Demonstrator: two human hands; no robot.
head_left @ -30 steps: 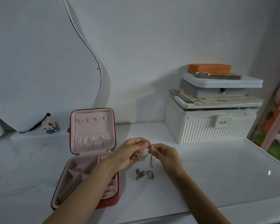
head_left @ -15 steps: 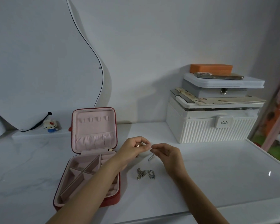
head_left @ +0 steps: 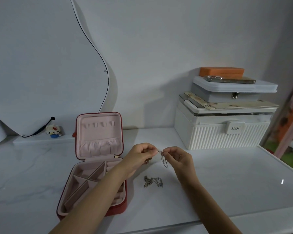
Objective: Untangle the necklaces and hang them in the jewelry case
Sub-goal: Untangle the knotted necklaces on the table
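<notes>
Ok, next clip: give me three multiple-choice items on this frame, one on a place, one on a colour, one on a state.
1. Where is the loose chain pile?
A. in the case
B. on the table, right of the case
C. on the white box

2. What colour is the case lining?
A. pink
B. black
C. green

3. What is the case's state?
A. zipped shut
B. open, hooks bare
C. open, necklaces hung

Key: 1 B, the pile lies on the table beside the case; 2 A, lid and tray are pink; 3 B, the lid stands up with nothing on its hooks, while left hand and right hand pinch a chain.
</notes>
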